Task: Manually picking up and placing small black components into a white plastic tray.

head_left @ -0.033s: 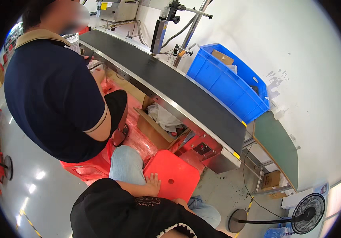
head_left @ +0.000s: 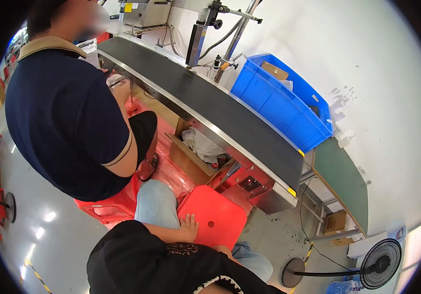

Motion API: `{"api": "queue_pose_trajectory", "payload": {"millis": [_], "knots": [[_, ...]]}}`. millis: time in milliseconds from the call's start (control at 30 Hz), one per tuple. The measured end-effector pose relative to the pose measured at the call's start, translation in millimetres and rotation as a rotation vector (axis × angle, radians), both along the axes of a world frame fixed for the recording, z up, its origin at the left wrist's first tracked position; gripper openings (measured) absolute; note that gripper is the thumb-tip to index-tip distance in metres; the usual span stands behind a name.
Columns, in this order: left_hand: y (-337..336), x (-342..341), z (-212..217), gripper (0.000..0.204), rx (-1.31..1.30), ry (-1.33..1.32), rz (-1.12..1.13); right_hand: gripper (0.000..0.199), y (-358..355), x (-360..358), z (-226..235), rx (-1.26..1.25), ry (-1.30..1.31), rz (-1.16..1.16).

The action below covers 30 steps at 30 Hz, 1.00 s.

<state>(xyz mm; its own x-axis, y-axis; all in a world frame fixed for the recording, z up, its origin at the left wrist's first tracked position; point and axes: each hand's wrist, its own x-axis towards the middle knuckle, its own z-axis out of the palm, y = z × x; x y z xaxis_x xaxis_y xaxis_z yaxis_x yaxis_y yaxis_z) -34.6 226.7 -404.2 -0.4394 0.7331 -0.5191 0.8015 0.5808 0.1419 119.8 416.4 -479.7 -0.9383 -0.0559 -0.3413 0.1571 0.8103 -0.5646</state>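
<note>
My left hand (head_left: 189, 226) lies flat with fingers spread on the seat of a red plastic stool (head_left: 222, 215), near its left edge and beside my jeans-clad knee (head_left: 156, 203). It holds nothing. Only a little of my right hand (head_left: 225, 251) shows at the near edge of the stool. My black sleeve and body cover most of it, so its fingers are hidden. To my left a co-worker in a navy shirt (head_left: 68, 117) sits at the conveyor belt (head_left: 210, 103). That person's hand (head_left: 121, 90) is at a small pale item and a thin dark one, too small to make out.
Under the belt stands an open cardboard box (head_left: 188, 161) with clear plastic bags. A blue crate (head_left: 281, 108) sits beyond the belt, next to a green-topped table (head_left: 340, 181). At the lower right is a black fan (head_left: 381, 263). A sensor on a stand (head_left: 196, 44) overhangs the belt.
The co-worker's hands have shifted slightly at the belt's edge, and more of the pale item shows. My own hands have stayed in place.
</note>
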Motion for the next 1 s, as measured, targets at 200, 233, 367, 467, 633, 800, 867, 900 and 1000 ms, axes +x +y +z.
{"api": "queue_pose_trajectory", "payload": {"millis": [200,233,367,467,633,800,867,900,1000], "knots": [[-4.8,-2.2,19.4,0.091,0.004,-0.026,-0.02,0.046,-11.8,-7.9,47.2,-0.05,-0.107,-0.065],[-5.5,-1.5,15.2,0.091,0.004,-0.026,-0.017,0.047,-13.7,-8.7,51.7,-0.084,-0.12,-0.087],[-4.8,-0.3,8.4,0.087,0.022,0.022,-0.025,0.047,-17.2,-14.8,63.4,-0.006,-0.244,-0.088],[-1.1,-0.4,-1.6,0.083,0.013,0.027,-0.026,0.047,-13.5,-12.3,57.3,-0.031,-0.187,-0.073],[-0.6,-0.1,2.5,0.075,0.003,0.035,-0.02,0.048,-11.9,-12.0,43.9,0.053,-0.18,-0.037],[-1.4,1.0,15.9,0.071,-0.006,0.02,-0.034,0.048,-6.8,-8.7,28.8,0.055,-0.179,-0.029],[-3.0,-0.2,13.2,0.074,-0.01,0.013,-0.022,0.049,-9.5,-11.3,30.4,0.055,-0.166,0.0],[-3.6,-1.1,11.1,0.076,-0.011,0.004,-0.014,0.049,-9.8,-10.5,32.3,0.031,-0.169,-0.037],[-5.4,1.4,-9.1,0.081,0.018,0.059,0.005,0.049,-15.1,-14.8,42.6,0.037,-0.197,-0.063]]}}
